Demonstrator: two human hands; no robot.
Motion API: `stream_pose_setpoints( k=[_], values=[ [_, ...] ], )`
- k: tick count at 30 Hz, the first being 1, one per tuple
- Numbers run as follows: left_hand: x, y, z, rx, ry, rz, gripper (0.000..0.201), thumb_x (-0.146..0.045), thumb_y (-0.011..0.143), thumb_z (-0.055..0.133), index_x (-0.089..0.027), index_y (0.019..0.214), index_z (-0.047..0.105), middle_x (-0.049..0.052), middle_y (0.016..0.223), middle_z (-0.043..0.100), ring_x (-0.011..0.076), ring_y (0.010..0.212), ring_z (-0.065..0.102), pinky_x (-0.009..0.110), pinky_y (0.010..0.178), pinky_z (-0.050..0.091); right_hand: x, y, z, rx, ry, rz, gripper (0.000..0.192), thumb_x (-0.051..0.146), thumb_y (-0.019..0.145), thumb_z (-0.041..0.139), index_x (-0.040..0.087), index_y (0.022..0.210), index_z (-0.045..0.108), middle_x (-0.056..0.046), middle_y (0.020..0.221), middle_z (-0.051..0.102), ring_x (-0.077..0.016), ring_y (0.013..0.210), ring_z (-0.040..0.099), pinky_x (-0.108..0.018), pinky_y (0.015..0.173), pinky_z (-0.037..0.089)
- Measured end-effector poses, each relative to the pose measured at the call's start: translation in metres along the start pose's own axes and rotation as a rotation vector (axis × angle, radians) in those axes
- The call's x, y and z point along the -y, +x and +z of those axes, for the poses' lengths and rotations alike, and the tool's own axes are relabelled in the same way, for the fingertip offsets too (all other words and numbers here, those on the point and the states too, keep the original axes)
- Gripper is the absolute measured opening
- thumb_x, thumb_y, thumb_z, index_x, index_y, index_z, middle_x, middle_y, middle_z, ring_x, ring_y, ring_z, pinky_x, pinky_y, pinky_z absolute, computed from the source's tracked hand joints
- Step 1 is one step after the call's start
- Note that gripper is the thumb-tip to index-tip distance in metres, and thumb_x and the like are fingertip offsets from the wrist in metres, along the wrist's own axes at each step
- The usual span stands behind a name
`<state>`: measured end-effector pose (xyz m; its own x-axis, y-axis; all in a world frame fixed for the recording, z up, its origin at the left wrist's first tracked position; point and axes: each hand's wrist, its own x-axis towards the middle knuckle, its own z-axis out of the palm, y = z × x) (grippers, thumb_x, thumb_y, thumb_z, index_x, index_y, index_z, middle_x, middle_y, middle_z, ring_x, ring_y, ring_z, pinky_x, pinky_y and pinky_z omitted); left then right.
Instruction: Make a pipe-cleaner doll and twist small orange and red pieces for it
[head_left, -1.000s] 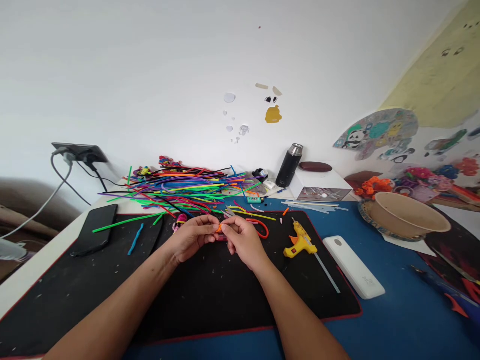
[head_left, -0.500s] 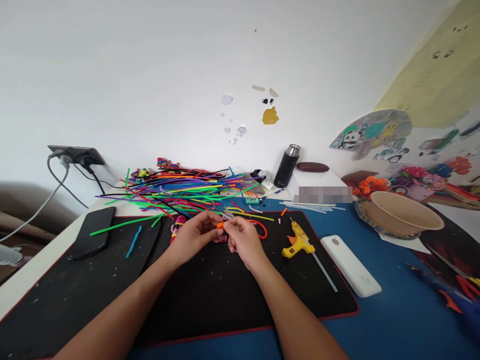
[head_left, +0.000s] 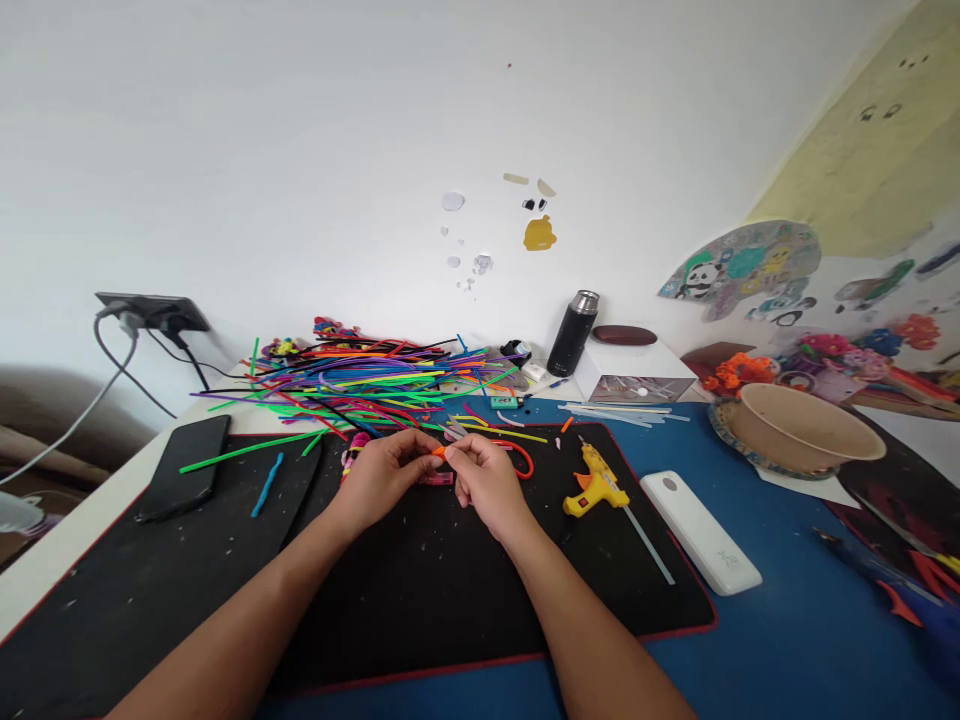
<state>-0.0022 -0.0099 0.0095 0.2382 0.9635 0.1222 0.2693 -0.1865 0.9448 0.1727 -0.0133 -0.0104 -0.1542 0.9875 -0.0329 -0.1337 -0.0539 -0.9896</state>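
Between my fingertips is a small orange pipe-cleaner piece (head_left: 439,453), mostly covered by the fingers. My left hand (head_left: 384,474) pinches it from the left, while my right hand (head_left: 489,482) closes on it from the right with thumb and curled fingers. Just behind the right hand lie scissors with an orange-red handle (head_left: 531,461), their blades pointing away to the left. A small pink and yellow pipe-cleaner figure (head_left: 355,452) rests beside the left hand, partly hidden by it. Under the hands a small pinkish object (head_left: 441,479) shows on the black mat (head_left: 427,590).
Colourful pipe cleaners (head_left: 375,375) are heaped at the back. A yellow glue gun (head_left: 598,484) and a white power bank (head_left: 701,532) lie to the right. A phone (head_left: 186,466) and blue twisted piece (head_left: 267,485) lie left. A black flask (head_left: 574,333) and beige bowl (head_left: 810,425) stand farther back.
The fingertips have shifted slightly around the orange piece, and less of it shows now. Both hands stay in nearly the same place.
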Motion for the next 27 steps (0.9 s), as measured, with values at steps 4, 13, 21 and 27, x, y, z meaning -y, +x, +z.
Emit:
stream_pose_setpoints(
  k=[4, 13, 21, 27],
  values=[
    [0.0, 0.0, 0.002, -0.036, 0.01, -0.023, 0.02, -0.04, 0.084, 0.075, -0.021, 0.089, 0.076, 0.004, 0.081, 0.078, 0.0211, 0.072, 0.072, 0.027, 0.067, 0.055, 0.002, -0.001, 0.001, 0.009, 0.023, 0.01, 0.025, 0.043, 0.083, 0.069, 0.021, 0.076, 0.059, 0.011, 0.042, 0.043, -0.0082, 0.032, 0.04, -0.022, 0.038, 0.027],
    [-0.006, -0.003, 0.003, -0.058, 0.114, 0.125, 0.012, -0.029, 0.083, 0.078, -0.024, 0.093, 0.078, 0.004, 0.088, 0.08, 0.0222, 0.079, 0.072, 0.027, 0.075, 0.054, 0.0, 0.0, 0.002, -0.002, 0.059, 0.049, 0.024, 0.042, 0.081, 0.069, 0.02, 0.076, 0.059, 0.011, 0.041, 0.043, -0.0083, 0.032, 0.041, -0.021, 0.037, 0.026],
    [0.0, -0.002, -0.005, -0.012, 0.243, 0.318, 0.011, -0.026, 0.09, 0.071, -0.026, 0.097, 0.08, 0.007, 0.093, 0.078, 0.0225, 0.085, 0.07, 0.028, 0.081, 0.053, 0.0, -0.001, 0.001, 0.013, 0.03, 0.038, 0.028, 0.046, 0.081, 0.071, 0.02, 0.077, 0.06, 0.011, 0.043, 0.044, -0.0084, 0.032, 0.041, -0.021, 0.037, 0.027],
    [0.006, -0.001, -0.01, 0.012, 0.373, 0.391, 0.019, -0.024, 0.094, 0.064, -0.027, 0.101, 0.082, 0.009, 0.1, 0.08, 0.0231, 0.091, 0.073, 0.028, 0.083, 0.053, -0.003, -0.001, 0.001, 0.036, 0.016, 0.031, 0.025, 0.043, 0.083, 0.069, 0.021, 0.077, 0.06, 0.01, 0.043, 0.045, -0.0084, 0.032, 0.041, -0.022, 0.038, 0.027]
  ],
)
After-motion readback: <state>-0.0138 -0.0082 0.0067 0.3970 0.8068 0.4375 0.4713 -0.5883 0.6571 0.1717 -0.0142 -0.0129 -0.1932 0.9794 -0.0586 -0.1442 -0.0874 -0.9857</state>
